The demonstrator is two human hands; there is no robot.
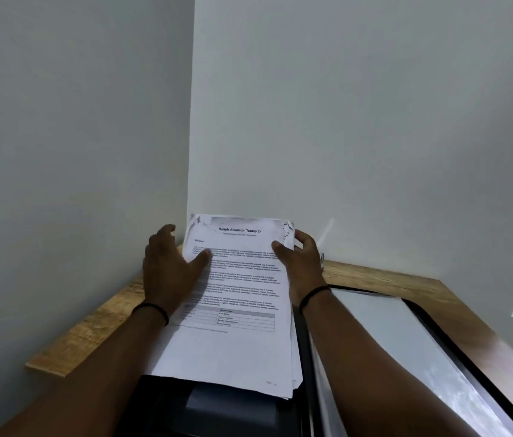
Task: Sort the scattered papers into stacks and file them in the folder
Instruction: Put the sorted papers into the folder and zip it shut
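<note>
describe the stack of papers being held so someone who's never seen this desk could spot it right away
Find the wooden desk set into the corner of two pale walls. Near its middle, over an open black folder, the left hand and right hand grip a stack of papers by its sides. Unlike the blank sheet in the folder, its top page is printed, headed "Sample Education Transcript".

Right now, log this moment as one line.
left hand: grips paper stack | right hand: grips stack | stack: over open black folder | surface: wooden table
</note>
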